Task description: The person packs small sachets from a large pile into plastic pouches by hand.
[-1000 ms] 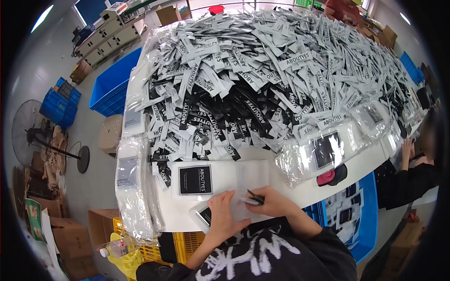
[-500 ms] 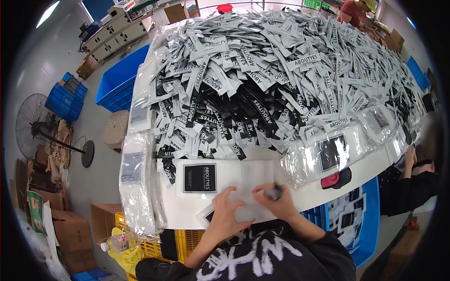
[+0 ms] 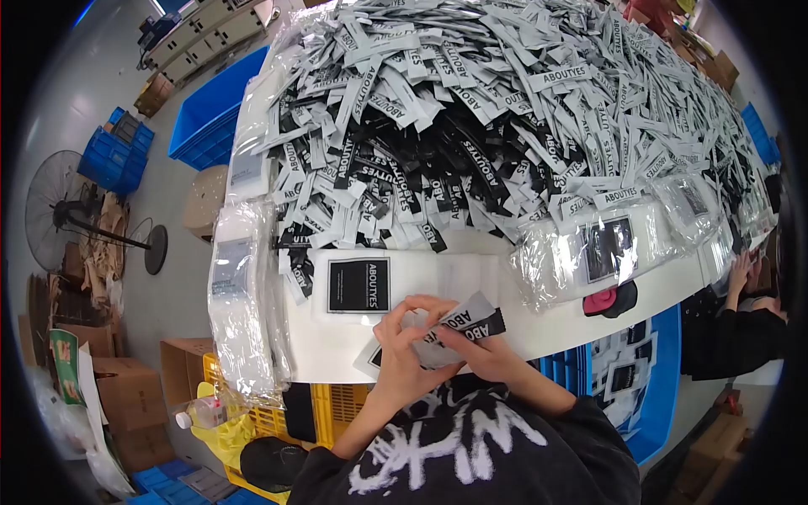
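My right hand (image 3: 492, 360) is closed on a small bunch of black and white "ABOUTYES" sachets (image 3: 476, 316), fanned out at the top. Close against it, my left hand (image 3: 404, 341) curls its fingers around a translucent plastic bag (image 3: 436, 357) at the lower ends of the sachets. How far the sachets sit inside the bag is hidden by my fingers. Just beyond my hands lies a stack of frosted bags with a black printed label (image 3: 358, 286). Another labelled bag (image 3: 369, 357) lies partly under my left wrist.
A large heap of sachets (image 3: 471, 109) covers the table (image 3: 547, 332). Wrapped bag bundles lie left (image 3: 236, 278) and right (image 3: 608, 248). A blue crate (image 3: 669, 396) with filled bags stands at lower right. Another person's hand (image 3: 741, 273) is at far right.
The sachets, seen end-on before, now point up and show their printing. My hands have come together around the bag. The camera view has tilted down.
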A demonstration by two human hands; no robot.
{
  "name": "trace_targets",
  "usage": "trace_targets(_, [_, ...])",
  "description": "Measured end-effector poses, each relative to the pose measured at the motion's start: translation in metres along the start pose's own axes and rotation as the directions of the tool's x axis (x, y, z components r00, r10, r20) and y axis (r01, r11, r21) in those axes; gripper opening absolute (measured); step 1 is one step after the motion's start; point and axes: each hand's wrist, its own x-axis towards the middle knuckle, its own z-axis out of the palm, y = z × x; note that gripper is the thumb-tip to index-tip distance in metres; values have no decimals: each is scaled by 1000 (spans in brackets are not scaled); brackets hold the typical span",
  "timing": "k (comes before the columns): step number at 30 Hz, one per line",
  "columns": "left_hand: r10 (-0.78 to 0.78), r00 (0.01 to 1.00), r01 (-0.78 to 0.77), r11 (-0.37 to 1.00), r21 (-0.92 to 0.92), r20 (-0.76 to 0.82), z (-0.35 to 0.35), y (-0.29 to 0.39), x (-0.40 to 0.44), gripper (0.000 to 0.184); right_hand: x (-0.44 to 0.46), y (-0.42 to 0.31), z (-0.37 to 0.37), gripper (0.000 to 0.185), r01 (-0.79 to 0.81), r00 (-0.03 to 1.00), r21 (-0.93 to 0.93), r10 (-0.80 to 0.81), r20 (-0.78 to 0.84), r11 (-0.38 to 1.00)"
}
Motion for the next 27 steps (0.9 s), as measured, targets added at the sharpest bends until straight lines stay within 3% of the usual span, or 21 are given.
trace_targets(1, [-5, 1000, 5, 1000, -7, 7, 1, 0, 0, 88, -3, 1, -3, 18, -25, 999, 9, 25, -26, 1000])
trace_targets(2, [62, 997, -62, 998, -16, 34, -2, -1, 3, 102, -6, 1, -8, 19, -46, 997, 17, 47, -53, 999])
trace_targets(4, [-97, 994, 102, 990, -95, 54, -23, 9, 17, 107, -7, 1, -10, 24, -9, 980, 108, 31, -196, 994])
trace_targets(5, [-178, 981, 186, 974, -132, 72, -35, 9, 21, 109, -8, 1, -12, 25, -33, 983, 91, 48, -177, 995])
trace_targets(6, [-214, 957, 236, 967, -98, 194, -46, -3, 21, 99, -7, 0, -15, 26, -55, 985, 73, 66, -157, 996])
trace_targets(7, [-316, 906, 380, 899, -216, 281, -50, -3, 22, 56, -7, 0, -17, 27, -77, 988, 56, 83, -133, 995])
trace_targets(8, [-309, 870, 387, 911, -144, 384, -55, -7, 21, 38, -6, -5, -8, 28, -64, 969, 22, 67, -238, 998])
trace_targets(9, [-305, 823, 383, 921, -70, 480, -59, -10, 21, 23, -5, -5, -5, 28, 38, 934, 51, -17, -357, 998])
trace_targets(11, [-335, 832, 401, 914, -61, 443, -60, -5, 22, 15, -3, -4, -1, 28, 248, 793, 73, -159, -589, 966])
trace_targets(13, [-367, 833, 429, 901, -64, 413, -59, -3, 19, 14, -11, -6, -8, 22, 81, 855, -300, -221, -468, 951])
trace_targets(15, [-399, 835, 461, 884, -84, 380, -56, -4, 17, 15, -17, -8, -16, 16, -40, 920, -645, -224, -322, 763])
trace_targets(17, [-375, 843, 442, 891, -100, 385, -56, -2, 18, 15, -18, -2, -21, 19, -157, 979, -419, 84, -187, 894])
trace_targets(19, [-325, 857, 410, 900, -147, 401, -55, -2, 16, 15, -24, -4, -41, 23, -370, 923, -223, 384, 21, 902])
trace_targets(20, [-283, 866, 383, 905, -182, 413, -54, -4, 13, 16, -25, 0, -49, 26, -393, 907, -109, 404, 120, 913])
trace_targets(23, [-277, 860, 377, 911, -166, 429, -56, -3, 16, 16, -25, 2, -50, 23, -493, 867, 13, 490, 85, 870])
trace_targets(27, [-310, 832, 401, 909, -111, 461, -59, -1, 19, 16, -29, 5, -53, 25, -494, 865, 34, 488, 116, 869])
